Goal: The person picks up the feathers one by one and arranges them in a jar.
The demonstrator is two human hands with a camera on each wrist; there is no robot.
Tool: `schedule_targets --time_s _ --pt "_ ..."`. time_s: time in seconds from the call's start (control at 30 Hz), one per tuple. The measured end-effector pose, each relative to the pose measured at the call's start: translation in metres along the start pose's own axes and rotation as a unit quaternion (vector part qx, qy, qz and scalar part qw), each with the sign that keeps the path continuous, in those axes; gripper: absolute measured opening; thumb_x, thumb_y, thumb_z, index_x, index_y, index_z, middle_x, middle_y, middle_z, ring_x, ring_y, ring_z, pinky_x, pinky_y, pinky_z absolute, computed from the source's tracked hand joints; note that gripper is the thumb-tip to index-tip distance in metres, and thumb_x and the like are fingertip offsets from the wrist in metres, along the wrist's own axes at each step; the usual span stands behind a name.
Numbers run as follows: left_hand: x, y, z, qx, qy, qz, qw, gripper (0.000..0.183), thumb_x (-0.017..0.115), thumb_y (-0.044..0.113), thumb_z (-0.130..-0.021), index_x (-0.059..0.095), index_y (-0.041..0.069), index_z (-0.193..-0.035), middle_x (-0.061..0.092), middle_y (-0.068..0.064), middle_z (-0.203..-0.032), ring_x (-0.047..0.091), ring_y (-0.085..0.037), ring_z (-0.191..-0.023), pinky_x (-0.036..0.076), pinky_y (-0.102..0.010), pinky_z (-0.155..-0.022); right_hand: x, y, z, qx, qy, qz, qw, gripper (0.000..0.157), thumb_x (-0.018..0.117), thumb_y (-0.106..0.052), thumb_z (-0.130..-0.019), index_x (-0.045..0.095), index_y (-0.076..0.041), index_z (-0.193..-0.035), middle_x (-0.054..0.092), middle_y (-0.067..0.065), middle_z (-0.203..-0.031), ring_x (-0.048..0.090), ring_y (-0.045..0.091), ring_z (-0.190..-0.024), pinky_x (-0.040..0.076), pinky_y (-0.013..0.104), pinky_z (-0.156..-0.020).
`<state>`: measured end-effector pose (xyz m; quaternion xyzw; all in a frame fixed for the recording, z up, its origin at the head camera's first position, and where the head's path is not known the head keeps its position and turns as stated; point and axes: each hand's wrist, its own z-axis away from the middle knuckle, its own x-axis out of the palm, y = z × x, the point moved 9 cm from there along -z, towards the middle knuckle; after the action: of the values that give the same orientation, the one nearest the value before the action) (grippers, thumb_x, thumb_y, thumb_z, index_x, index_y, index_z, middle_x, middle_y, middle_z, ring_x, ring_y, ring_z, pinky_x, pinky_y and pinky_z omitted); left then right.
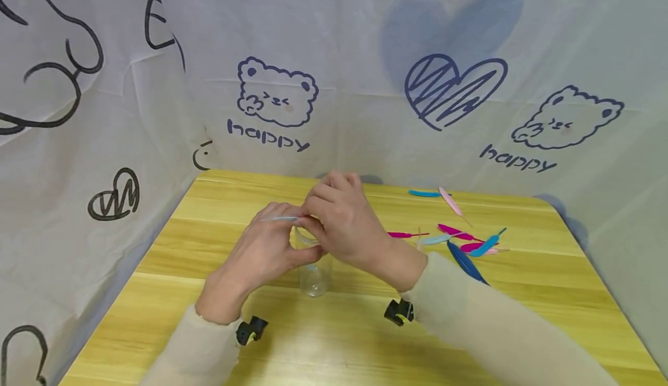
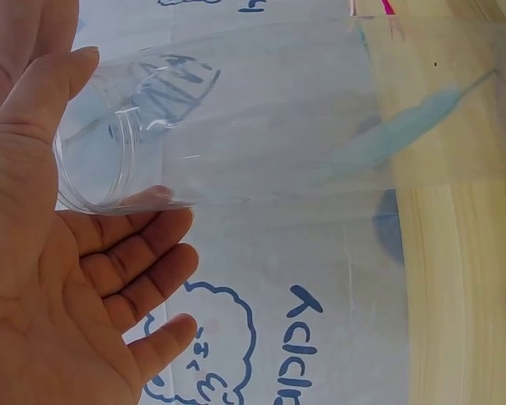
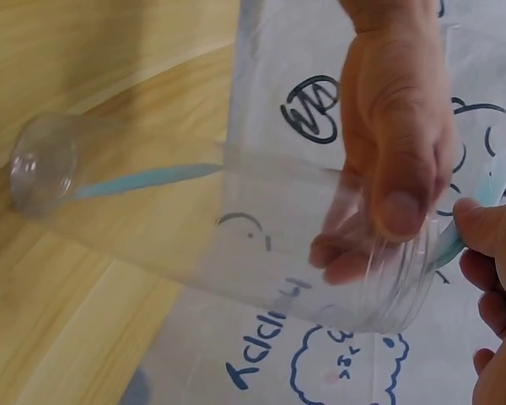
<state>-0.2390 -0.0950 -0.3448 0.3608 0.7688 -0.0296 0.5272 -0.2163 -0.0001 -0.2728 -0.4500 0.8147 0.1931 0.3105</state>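
Note:
A tall clear plastic jar [image 1: 314, 281] stands on the wooden table, its threaded mouth uppermost. My left hand [image 1: 261, 250] grips it by the neck, thumb on one side and fingers on the other. Inside the jar, a pale blue feather [image 3: 152, 180] leans against the wall, its quill towards the bottom. Above the mouth, my right hand [image 1: 341, 218] pinches a second pale blue feather [image 3: 449, 245] between thumb and fingers. This feather's tip sticks out to the left over my left hand in the head view. Whether its other end is inside the mouth, I cannot tell.
To the right lie several loose feathers: a dark blue feather [image 1: 466, 261], a light pink feather [image 1: 451, 201], a magenta feather [image 1: 454, 232] and a bright blue feather [image 1: 425, 193] among them. A white printed cloth [image 1: 360, 131] hangs behind and left of the table [image 1: 323, 339].

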Motion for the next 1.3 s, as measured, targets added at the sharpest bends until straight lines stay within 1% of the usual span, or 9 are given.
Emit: schedule_targets --time_s 0.07,0.13,0.3,0.5,0.57,0.73,0.8,1.0,1.3 --pt "0.000 -0.001 0.000 -0.007 -0.002 0.001 1.0000 0.038 0.087 0.043 -0.085 0.070 0.024 -0.113 0.071 0.009 -0.109 0.063 -0.021 -0.108 0.051 -0.038 -0.100 0.001 -0.001 0.002 -0.011 0.001 0.018 1.000 0.014 0.085 -0.022 -0.091 0.075 -0.013 -0.084 0.069 -0.003 -0.083 0.057 0.021 -0.091 0.043 0.043 -0.086" --pt "0.000 -0.002 0.000 -0.014 -0.005 0.002 0.9999 0.039 0.087 0.044 -0.085 0.069 0.022 -0.112 0.070 0.007 -0.107 0.063 -0.022 -0.109 0.051 -0.038 -0.100 0.001 -0.001 0.004 -0.015 0.000 0.029 0.999 0.014 0.084 -0.022 -0.092 0.075 -0.014 -0.084 0.069 -0.004 -0.083 0.058 0.020 -0.092 0.043 0.043 -0.088" --pt "0.000 -0.002 0.000 -0.023 -0.008 0.002 0.9997 0.042 0.087 0.048 -0.084 0.070 0.021 -0.112 0.070 0.003 -0.107 0.062 -0.025 -0.106 0.052 -0.037 -0.094 0.002 0.003 0.006 -0.006 -0.009 0.029 1.000 0.013 0.084 -0.023 -0.091 0.077 -0.014 -0.085 0.071 -0.004 -0.084 0.059 0.020 -0.093 0.042 0.042 -0.089" --pt "-0.002 0.001 -0.003 -0.008 0.003 0.001 1.0000 0.041 0.088 0.046 -0.084 0.070 0.020 -0.109 0.070 0.003 -0.102 0.062 -0.024 -0.098 0.052 -0.037 -0.088 0.004 0.009 0.007 0.010 -0.018 0.027 0.999 0.013 0.085 -0.025 -0.090 0.079 -0.014 -0.088 0.073 -0.005 -0.087 0.059 0.019 -0.095 0.042 0.042 -0.089" --pt "-0.002 0.000 -0.003 -0.011 -0.001 0.004 0.9999 0.042 0.088 0.047 -0.084 0.070 0.018 -0.109 0.071 0.002 -0.102 0.062 -0.025 -0.100 0.053 -0.038 -0.089 0.005 0.010 0.008 0.014 -0.022 0.028 0.999 0.013 0.085 -0.027 -0.089 0.080 -0.015 -0.090 0.074 -0.005 -0.088 0.059 0.019 -0.095 0.042 0.042 -0.090" --pt "0.001 -0.006 -0.002 -0.055 -0.027 0.017 0.9980 0.052 0.085 0.052 -0.085 0.068 0.013 -0.115 0.070 -0.001 -0.111 0.061 -0.026 -0.112 0.053 -0.042 -0.098 0.006 0.012 0.009 0.018 -0.026 0.028 0.999 0.015 0.087 -0.029 -0.088 0.080 -0.016 -0.092 0.074 -0.005 -0.090 0.059 0.019 -0.096 0.043 0.044 -0.091" --pt "0.001 -0.007 -0.001 -0.064 -0.032 0.020 0.9972 0.054 0.085 0.053 -0.085 0.068 0.012 -0.116 0.070 -0.001 -0.113 0.061 -0.026 -0.114 0.052 -0.042 -0.099 0.006 0.012 0.009 0.019 -0.025 0.029 0.999 0.015 0.087 -0.029 -0.088 0.080 -0.016 -0.092 0.074 -0.005 -0.090 0.059 0.020 -0.096 0.043 0.044 -0.091" --pt "0.002 -0.007 0.000 -0.062 -0.031 0.020 0.9974 0.054 0.085 0.053 -0.085 0.068 0.012 -0.116 0.070 -0.001 -0.113 0.061 -0.026 -0.114 0.053 -0.042 -0.098 0.006 0.014 0.012 0.022 -0.025 0.029 0.999 0.017 0.086 -0.032 -0.089 0.080 -0.016 -0.092 0.074 -0.005 -0.090 0.059 0.020 -0.097 0.043 0.044 -0.090" --pt "0.002 -0.007 0.000 -0.062 -0.028 0.018 0.9975 0.062 0.085 0.055 -0.084 0.069 0.009 -0.122 0.071 -0.005 -0.119 0.063 -0.028 -0.115 0.052 -0.045 -0.103 0.004 0.021 0.019 0.027 -0.034 0.044 0.998 0.024 0.081 -0.037 -0.093 0.077 -0.013 -0.094 0.073 -0.001 -0.092 0.060 0.023 -0.097 0.043 0.045 -0.089"
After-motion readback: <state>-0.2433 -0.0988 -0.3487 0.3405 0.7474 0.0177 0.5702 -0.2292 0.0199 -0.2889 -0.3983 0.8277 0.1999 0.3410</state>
